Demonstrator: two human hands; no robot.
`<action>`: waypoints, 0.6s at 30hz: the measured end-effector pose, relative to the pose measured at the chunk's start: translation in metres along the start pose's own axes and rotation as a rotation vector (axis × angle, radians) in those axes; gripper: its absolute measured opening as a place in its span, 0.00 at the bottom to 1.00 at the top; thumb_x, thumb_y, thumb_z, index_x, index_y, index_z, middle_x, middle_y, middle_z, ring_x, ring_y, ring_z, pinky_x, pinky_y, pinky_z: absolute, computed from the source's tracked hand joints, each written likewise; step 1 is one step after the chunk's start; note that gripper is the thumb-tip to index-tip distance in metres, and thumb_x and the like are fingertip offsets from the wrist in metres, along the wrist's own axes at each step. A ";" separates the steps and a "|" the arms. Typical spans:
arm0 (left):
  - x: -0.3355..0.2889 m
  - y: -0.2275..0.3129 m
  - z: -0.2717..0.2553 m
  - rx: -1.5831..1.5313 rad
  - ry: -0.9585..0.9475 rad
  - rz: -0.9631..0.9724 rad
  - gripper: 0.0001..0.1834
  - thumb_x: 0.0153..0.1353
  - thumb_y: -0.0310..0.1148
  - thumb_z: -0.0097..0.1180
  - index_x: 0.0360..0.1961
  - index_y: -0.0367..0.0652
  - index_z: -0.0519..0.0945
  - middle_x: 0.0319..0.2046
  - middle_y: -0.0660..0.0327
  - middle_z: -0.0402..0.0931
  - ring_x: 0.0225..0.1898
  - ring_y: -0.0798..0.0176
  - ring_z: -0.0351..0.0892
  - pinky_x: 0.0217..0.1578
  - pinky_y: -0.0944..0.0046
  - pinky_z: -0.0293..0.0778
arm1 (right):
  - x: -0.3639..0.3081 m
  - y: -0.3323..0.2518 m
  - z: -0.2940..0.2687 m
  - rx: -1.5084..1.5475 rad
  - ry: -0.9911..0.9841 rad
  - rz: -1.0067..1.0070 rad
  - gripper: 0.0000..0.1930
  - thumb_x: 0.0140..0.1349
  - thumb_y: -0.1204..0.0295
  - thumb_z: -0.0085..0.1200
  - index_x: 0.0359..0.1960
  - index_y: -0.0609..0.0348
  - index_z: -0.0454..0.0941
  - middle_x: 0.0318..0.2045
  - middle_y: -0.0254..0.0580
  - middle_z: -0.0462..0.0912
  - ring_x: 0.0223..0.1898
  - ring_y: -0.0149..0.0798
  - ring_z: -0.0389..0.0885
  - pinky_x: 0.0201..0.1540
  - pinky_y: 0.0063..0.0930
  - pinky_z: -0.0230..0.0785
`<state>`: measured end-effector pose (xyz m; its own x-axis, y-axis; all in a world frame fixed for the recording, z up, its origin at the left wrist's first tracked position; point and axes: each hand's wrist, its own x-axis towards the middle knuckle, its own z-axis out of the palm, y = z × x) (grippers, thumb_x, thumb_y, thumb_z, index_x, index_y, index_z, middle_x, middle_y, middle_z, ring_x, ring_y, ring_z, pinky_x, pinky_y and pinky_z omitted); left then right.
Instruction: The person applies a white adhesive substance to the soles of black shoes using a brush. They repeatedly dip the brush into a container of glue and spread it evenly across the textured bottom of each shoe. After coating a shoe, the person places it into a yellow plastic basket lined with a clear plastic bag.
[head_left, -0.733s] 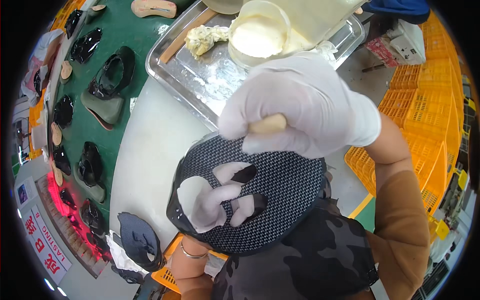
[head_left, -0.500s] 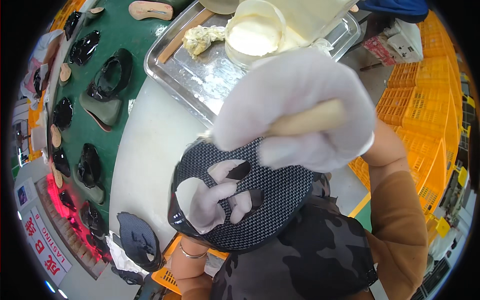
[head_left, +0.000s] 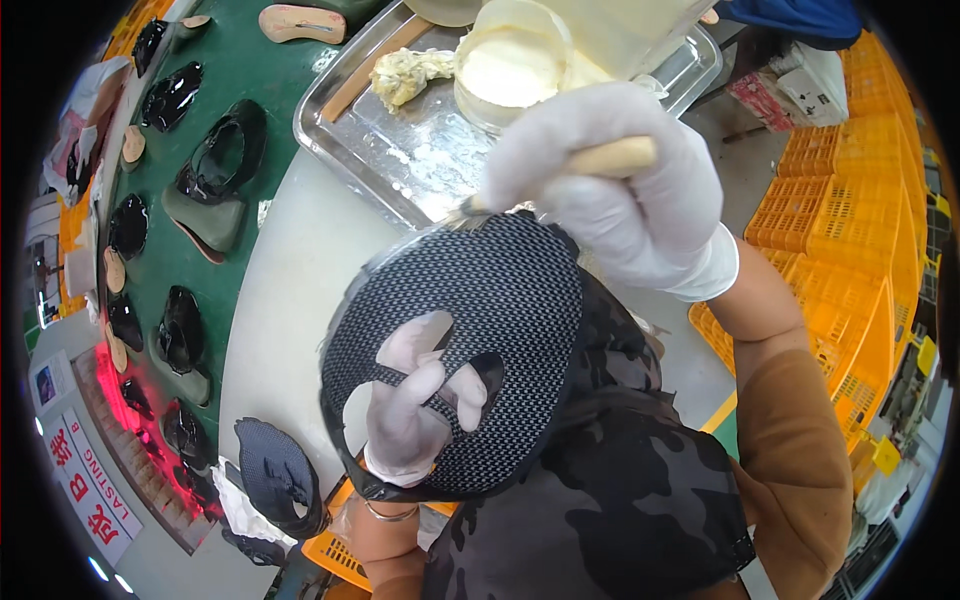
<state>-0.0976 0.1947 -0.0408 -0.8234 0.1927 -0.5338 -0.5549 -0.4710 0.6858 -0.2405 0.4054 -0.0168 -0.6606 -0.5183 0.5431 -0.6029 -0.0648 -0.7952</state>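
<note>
A dark woven-mesh shoe upper (head_left: pixel 470 300) with black edging lies spread over my lap and the near edge of the white table. My left hand (head_left: pixel 405 420), in a white glove, grips it from beneath, fingers showing through its openings. In my gloved right hand (head_left: pixel 640 215) is a brush with a pale wooden handle (head_left: pixel 615 157). Its bristles meet the far edge of the upper; the fingers partly cover the brush. Beyond them, a round tub (head_left: pixel 512 75) of creamy white paste sits in a metal tray (head_left: pixel 345 160).
A crusted yellowish lump (head_left: pixel 400 80) and a wooden strip (head_left: pixel 370 75) lie in the tray. Another shoe upper (head_left: pixel 275 470) rests at lower left. Along the left, a green belt (head_left: pixel 240 60) carries black uppers and sole-shaped pieces. Orange crates (head_left: pixel 810 220) stand stacked at right.
My right hand has moved away from the camera and slightly right, bringing the brush to the upper's far edge. The upper has turned and shifted slightly left with my left hand.
</note>
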 end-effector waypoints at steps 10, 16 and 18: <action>0.003 -0.025 0.000 -0.211 0.115 0.209 0.29 0.57 0.34 0.48 0.58 0.38 0.55 0.23 0.50 0.74 0.17 0.58 0.72 0.20 0.68 0.71 | -0.069 0.007 -0.006 0.066 0.352 0.078 0.13 0.67 0.66 0.42 0.41 0.65 0.67 0.30 0.44 0.79 0.23 0.24 0.71 0.27 0.15 0.65; 0.002 -0.038 0.003 -0.123 0.096 0.304 0.30 0.61 0.33 0.45 0.62 0.39 0.49 0.33 0.44 0.74 0.26 0.51 0.75 0.34 0.58 0.74 | -0.045 -0.010 -0.005 0.155 0.517 0.082 0.17 0.65 0.57 0.45 0.39 0.61 0.66 0.28 0.48 0.77 0.24 0.33 0.74 0.28 0.25 0.70; 0.001 -0.040 0.005 -0.139 0.074 0.336 0.30 0.62 0.32 0.44 0.62 0.42 0.48 0.35 0.44 0.73 0.27 0.50 0.75 0.34 0.57 0.74 | -0.031 -0.003 0.003 0.138 0.598 0.008 0.16 0.66 0.59 0.43 0.41 0.61 0.65 0.30 0.49 0.77 0.25 0.33 0.74 0.29 0.25 0.71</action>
<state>-0.0772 0.2180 -0.0666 -0.9430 -0.0529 -0.3284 -0.2296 -0.6109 0.7576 -0.2168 0.4193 -0.0315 -0.8256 0.0462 0.5624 -0.5597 -0.1934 -0.8058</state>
